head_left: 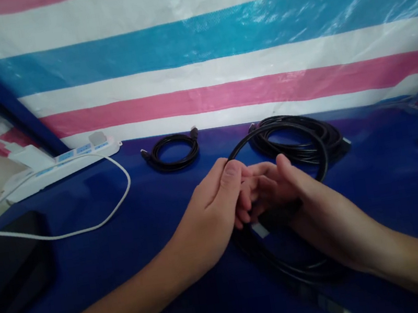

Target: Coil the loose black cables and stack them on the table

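Observation:
My left hand (pixel 216 203) pinches a thick black cable (pixel 274 127) between thumb and fingers near the middle of the view. From there the cable arcs up and over to the right, passing behind my right hand (pixel 296 185). That hand's thumb points up and its fingers curl against my left fingertips, round the gathered cable. Just under the right palm sits a dark connector (pixel 279 215) with a pale end. Further loops of the cable hang below both hands, and a metal-tipped end (pixel 338 310) shows at the bottom. The inner fingers partly hide the grip.
Behind lie a small black cable coil (pixel 174 153) and a larger coil (pixel 293 138) on the blue table (pixel 153 202). At left are a white power strip (pixel 71 165), a white cord (pixel 129 190) and a dark flat object (pixel 12 267). A striped plastic sheet (pixel 212 29) stands behind.

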